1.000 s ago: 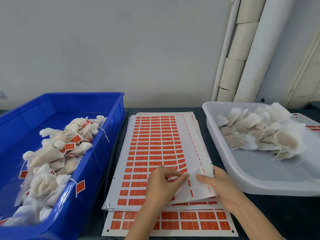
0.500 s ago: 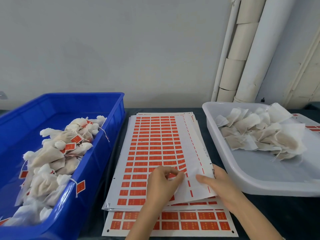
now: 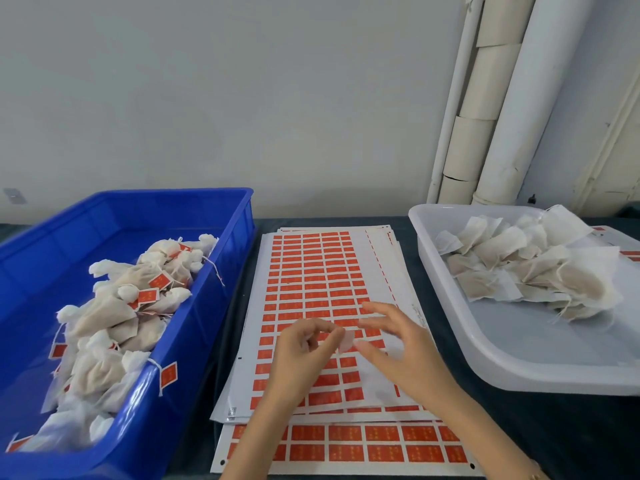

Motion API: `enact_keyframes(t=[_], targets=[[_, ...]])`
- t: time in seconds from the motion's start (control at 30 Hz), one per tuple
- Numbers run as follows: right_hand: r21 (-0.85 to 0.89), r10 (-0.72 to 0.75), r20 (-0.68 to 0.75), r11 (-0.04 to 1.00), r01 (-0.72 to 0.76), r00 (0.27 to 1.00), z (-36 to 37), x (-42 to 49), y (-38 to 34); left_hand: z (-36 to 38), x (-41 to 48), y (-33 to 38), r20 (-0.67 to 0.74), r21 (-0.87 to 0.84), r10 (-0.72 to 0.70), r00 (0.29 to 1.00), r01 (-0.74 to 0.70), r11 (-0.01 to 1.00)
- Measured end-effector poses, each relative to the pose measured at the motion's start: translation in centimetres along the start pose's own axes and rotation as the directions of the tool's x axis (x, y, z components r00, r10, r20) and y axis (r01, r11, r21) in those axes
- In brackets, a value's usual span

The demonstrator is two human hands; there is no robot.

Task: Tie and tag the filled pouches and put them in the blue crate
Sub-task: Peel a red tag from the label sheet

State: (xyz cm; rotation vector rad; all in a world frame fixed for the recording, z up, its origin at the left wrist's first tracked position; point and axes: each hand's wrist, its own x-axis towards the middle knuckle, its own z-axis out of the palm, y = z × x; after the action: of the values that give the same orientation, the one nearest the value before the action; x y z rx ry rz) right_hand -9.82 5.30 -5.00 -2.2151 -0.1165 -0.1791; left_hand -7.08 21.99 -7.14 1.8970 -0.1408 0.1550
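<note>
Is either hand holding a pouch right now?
No. The left hand pinches only a small pale slip above the label sheets, and the right hand is open beside it, holding nothing.

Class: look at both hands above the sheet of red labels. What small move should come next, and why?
Probably the right hand should reach to the white tray for an untied pouch. The left hand seems to pinch a small pale label above the sheet, though blur hides detail, while the right hand's fingers are spread and hold nothing.
</note>
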Motion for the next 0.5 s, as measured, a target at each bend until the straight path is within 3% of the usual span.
enact_keyframes(t=[0.13,0.27,0.37,0.5], targets=[[0.029,-0.032,-0.021,0.999,0.033,0.999,1.0,0.9,0.3,-0.4,-0.4,0.3,0.104,-0.052,0.059,0.993,-0.054,0.997],[0.123,-0.026,-0.047,0.992,0.032,0.999,0.0,1.6,1.0,-1.7,-0.6,0.3,0.182,-0.226,-0.024,0.983,0.065,0.972],[0.268,-0.065,0.087,0.963,0.040,0.994,-0.1,1.9,1.2,-2.5,-0.4,1.0,0.251,-0.367,-0.039,0.967,0.133,0.921],[0.277,-0.098,0.274,0.961,0.019,0.957,1.6,1.8,0.6,-2.6,-0.5,1.6,0.275,-0.409,0.029,0.961,0.090,0.908]])
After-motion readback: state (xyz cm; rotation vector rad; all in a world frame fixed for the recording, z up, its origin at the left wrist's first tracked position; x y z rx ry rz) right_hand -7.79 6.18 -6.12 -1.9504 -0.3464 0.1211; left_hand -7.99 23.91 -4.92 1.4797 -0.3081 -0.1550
